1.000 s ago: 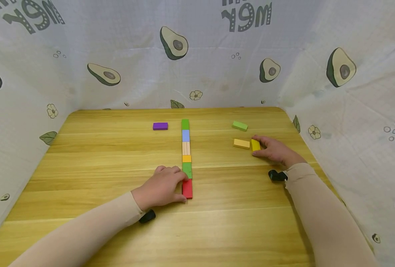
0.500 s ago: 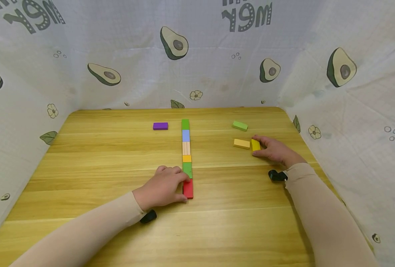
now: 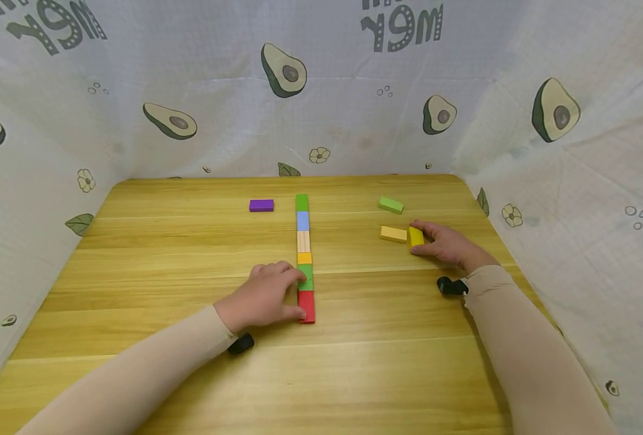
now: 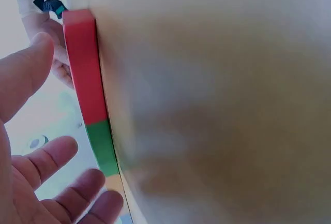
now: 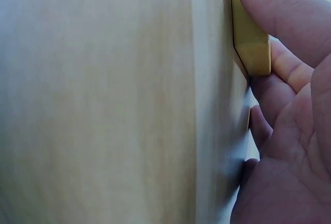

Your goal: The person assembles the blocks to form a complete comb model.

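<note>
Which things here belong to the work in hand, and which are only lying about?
Likely in use:
row of blocks, left hand at near end
yellow block, held by right hand

Likely just lying about:
purple block
light green block
pale orange block

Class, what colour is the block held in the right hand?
The block in the right hand is yellow, shown best in the head view.

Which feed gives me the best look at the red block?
Left wrist: the red block shows large and unobstructed there. The head view has it small, partly behind the left hand; the right wrist view doesn't show it.
</note>
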`<state>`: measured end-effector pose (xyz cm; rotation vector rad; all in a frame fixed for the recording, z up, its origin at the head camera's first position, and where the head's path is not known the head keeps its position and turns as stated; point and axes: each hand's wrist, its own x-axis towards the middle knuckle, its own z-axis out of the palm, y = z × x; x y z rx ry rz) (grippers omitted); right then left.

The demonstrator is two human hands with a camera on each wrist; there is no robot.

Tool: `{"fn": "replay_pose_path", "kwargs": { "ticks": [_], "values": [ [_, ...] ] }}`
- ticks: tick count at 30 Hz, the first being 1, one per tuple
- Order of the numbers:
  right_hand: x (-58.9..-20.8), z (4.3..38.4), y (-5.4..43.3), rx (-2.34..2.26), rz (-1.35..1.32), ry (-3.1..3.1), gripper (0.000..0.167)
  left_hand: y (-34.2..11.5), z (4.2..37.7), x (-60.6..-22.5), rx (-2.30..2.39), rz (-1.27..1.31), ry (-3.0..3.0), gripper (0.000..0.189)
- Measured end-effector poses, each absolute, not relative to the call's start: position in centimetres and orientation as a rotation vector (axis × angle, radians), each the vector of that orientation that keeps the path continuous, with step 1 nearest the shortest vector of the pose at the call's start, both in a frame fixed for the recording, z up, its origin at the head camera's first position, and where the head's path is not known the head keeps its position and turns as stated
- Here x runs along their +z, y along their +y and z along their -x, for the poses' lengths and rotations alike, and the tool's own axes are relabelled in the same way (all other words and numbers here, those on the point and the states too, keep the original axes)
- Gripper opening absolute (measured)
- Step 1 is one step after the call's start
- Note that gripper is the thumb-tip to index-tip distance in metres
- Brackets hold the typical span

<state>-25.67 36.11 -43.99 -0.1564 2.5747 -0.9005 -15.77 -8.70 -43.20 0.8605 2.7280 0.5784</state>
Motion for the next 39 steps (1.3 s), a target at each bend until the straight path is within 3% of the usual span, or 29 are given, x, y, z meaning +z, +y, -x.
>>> {"fn": "replay_pose_path", "kwargs": {
  "ticks": [14,39],
  "values": [
    [-44.1,25.7,36.1,-0.901,0.155,2.577,0.087,-8.9,17.6,-43.3,0.619,-0.730,2.653,0.085],
    [-44.3,25.8,36.2,-0.911,0.166,2.575,0.088,-8.8,20.4,-44.0,0.649,-0.662,2.553,0.098]
  ]
}}
